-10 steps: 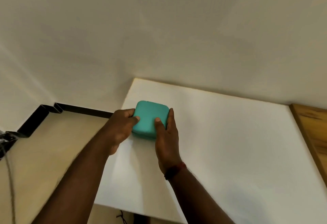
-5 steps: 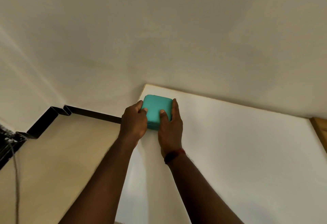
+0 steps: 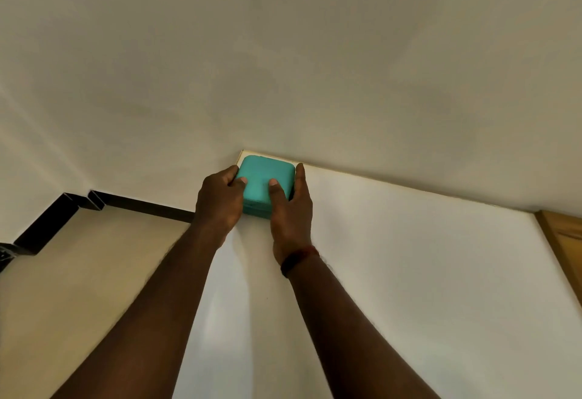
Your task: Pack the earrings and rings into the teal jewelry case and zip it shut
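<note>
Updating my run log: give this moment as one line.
teal jewelry case: closed, far-left corner of table | left hand: grips case | right hand: grips case | earrings, rings: unseen

We count one teal jewelry case (image 3: 266,184) at upper centre, two hands, our left hand (image 3: 220,205) and right hand (image 3: 291,219), one dark wristband (image 3: 297,260) and one white table (image 3: 409,272)

The closed teal jewelry case (image 3: 264,175) hides whatever lies inside.

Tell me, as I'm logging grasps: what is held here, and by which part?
The closed, square teal jewelry case: the left hand grips its left side, the right hand its right side, both thumbs on its top.
</note>
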